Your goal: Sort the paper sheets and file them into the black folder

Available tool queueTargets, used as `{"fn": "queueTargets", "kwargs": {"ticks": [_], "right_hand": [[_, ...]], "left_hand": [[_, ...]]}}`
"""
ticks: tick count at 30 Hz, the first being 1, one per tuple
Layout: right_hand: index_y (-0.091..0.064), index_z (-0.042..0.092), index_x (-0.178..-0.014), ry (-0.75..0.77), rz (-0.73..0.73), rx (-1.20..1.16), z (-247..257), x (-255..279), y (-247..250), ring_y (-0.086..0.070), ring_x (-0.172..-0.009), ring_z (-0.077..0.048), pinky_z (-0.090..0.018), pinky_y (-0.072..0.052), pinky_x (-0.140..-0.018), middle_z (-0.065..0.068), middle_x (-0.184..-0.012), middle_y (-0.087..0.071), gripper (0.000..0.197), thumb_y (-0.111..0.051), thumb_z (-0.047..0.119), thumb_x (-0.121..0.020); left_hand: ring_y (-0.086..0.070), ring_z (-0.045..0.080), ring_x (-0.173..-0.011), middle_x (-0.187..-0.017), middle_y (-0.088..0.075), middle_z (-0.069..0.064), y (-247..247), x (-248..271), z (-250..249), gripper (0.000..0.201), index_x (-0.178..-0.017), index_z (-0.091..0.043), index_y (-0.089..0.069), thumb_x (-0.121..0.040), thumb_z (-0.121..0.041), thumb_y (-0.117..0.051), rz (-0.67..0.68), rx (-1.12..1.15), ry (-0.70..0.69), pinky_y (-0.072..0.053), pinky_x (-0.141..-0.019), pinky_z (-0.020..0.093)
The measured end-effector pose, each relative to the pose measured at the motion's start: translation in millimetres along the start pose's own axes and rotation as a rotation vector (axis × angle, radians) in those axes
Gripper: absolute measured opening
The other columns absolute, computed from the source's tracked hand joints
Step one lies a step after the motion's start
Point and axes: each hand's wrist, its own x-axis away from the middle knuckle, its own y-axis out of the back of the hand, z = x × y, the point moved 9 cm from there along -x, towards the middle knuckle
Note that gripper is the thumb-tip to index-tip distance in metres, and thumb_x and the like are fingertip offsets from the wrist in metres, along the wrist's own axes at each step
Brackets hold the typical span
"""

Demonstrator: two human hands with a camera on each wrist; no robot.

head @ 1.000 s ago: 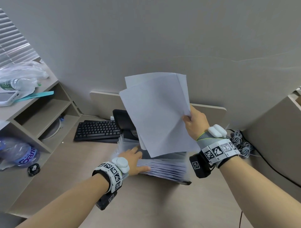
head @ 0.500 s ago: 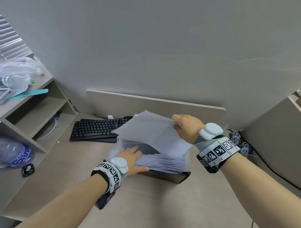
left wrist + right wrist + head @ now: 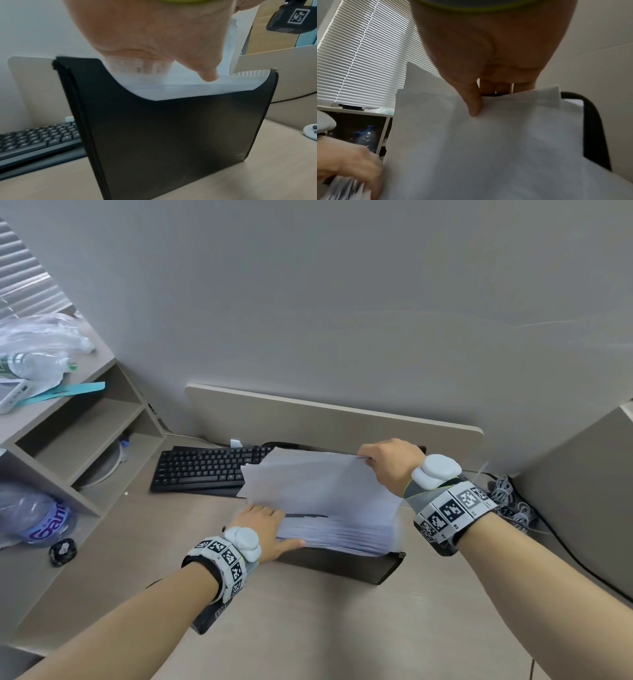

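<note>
We had the black folder [image 3: 342, 563] standing upright on the bench [image 3: 308, 628], mouth up, its long axis running left to right before us. Our right hand [image 3: 390, 465] pinched the paper sheets [image 3: 318, 487] at their far right corner — they sloped down into the pockets. Our left hand [image 3: 263, 525] lay flat-fingered, spreading the dividers at the folder's left end, nearer us.
</note>
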Motion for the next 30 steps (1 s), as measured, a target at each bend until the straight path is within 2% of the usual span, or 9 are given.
{"fn": "queueTargets", "kwargs": {"ticks": [3,6,10,14,19,23,25,28,30], "right_hand": [[-0.055,0.025,-0.099,0.007,0.042,0.036,6.4,-5.4,-1.9,-0.058,-0.082,-0.032,-0.030,-0.040,-0.060,-0.003,-0.092,-0.063,0.026,-0.042,0.007,-0.085],[-0.053,0.025,-0.104,0.029,0.114,0.062,14.0,-5.3,-12.2,-0.053,-0.085,-0.026,-0.031,-0.038,-0.064,0.001,-0.094,-0.057,0.032,-0.043,0.003,-0.083],[-0.055,0.020,-0.108,0.040,0.082,0.027,12.6,-5.4,-18.3,-0.053,-0.100,-0.026,-0.038,-0.048,-0.076,-0.001,-0.104,-0.058,0.018,-0.046,0.025,-0.094],[-0.060,0.019,-0.104,0.090,0.081,0.009,24.2,-4.4,-17.7,-0.053,-0.098,-0.025,-0.039,-0.049,-0.077,-0.002,-0.102,-0.058,0.032,-0.039,0.042,-0.098],[-0.058,0.024,-0.110,0.096,0.009,-0.001,26.4,-7.3,-7.8,-0.055,-0.098,-0.025,-0.035,-0.046,-0.073,0.001,-0.101,-0.059,0.029,-0.034,0.038,-0.101],[-0.056,0.022,-0.106,0.101,-0.028,0.043,23.3,-11.1,2.8,-0.056,-0.095,-0.029,-0.032,-0.039,-0.066,0.000,-0.099,-0.060,0.021,-0.036,0.028,-0.100],[-0.057,0.022,-0.104,0.103,-0.023,0.046,25.4,-13.8,7.9,-0.056,-0.094,-0.029,-0.033,-0.041,-0.067,-0.001,-0.099,-0.061,0.020,-0.038,0.028,-0.098],[-0.056,0.021,-0.098,0.088,-0.016,0.071,29.0,-15.3,12.2,-0.057,-0.092,-0.031,-0.033,-0.038,-0.065,-0.002,-0.098,-0.062,0.017,-0.041,0.030,-0.096],[-0.052,0.021,-0.092,0.078,-0.005,0.091,30.1,-14.7,12.5,-0.057,-0.089,-0.032,-0.032,-0.035,-0.063,-0.002,-0.095,-0.061,0.013,-0.042,0.029,-0.095]], "left_hand": [[-0.055,0.022,-0.108,-0.114,-0.063,-0.001,-1.5,2.2,0.6,0.102,-0.112,-0.024,-0.056,-0.062,-0.092,0.001,-0.007,-0.014,0.009,-0.039,-0.093,0.032],[-0.056,0.022,-0.106,-0.111,-0.064,-0.002,-5.5,0.9,-0.1,0.092,-0.109,-0.023,-0.056,-0.066,-0.083,-0.001,-0.019,-0.007,-0.003,-0.039,-0.092,0.032],[-0.055,0.024,-0.107,-0.113,-0.064,0.000,-14.3,0.3,1.0,0.090,-0.113,-0.022,-0.056,-0.069,-0.080,-0.003,-0.012,-0.019,-0.022,-0.038,-0.095,0.033],[-0.056,0.025,-0.105,-0.112,-0.064,0.000,-18.4,0.0,1.6,0.090,-0.114,-0.021,-0.055,-0.070,-0.079,-0.002,-0.005,-0.010,-0.022,-0.037,-0.098,0.035],[-0.055,0.024,-0.106,-0.113,-0.063,0.001,-16.1,1.5,-1.8,0.089,-0.113,-0.020,-0.055,-0.071,-0.076,0.000,-0.024,-0.026,-0.068,-0.036,-0.099,0.034],[-0.054,0.024,-0.109,-0.119,-0.059,0.001,-14.2,5.8,-3.9,0.092,-0.116,-0.019,-0.055,-0.069,-0.076,0.001,-0.020,-0.046,-0.056,-0.037,-0.099,0.034],[-0.054,0.026,-0.110,-0.126,-0.051,0.003,-10.9,8.6,-2.0,0.088,-0.116,-0.019,-0.058,-0.072,-0.076,-0.008,-0.051,-0.017,-0.031,-0.041,-0.095,0.035],[-0.060,0.027,-0.097,-0.131,-0.046,0.010,-5.7,10.8,-7.7,0.059,-0.093,-0.021,-0.065,-0.077,-0.071,-0.041,-0.136,-0.063,-0.080,-0.052,-0.079,0.033],[-0.063,0.025,-0.091,-0.133,-0.048,0.012,-5.3,12.3,-9.9,0.044,-0.082,-0.023,-0.065,-0.074,-0.066,-0.061,-0.184,-0.107,-0.107,-0.055,-0.072,0.032]]}}
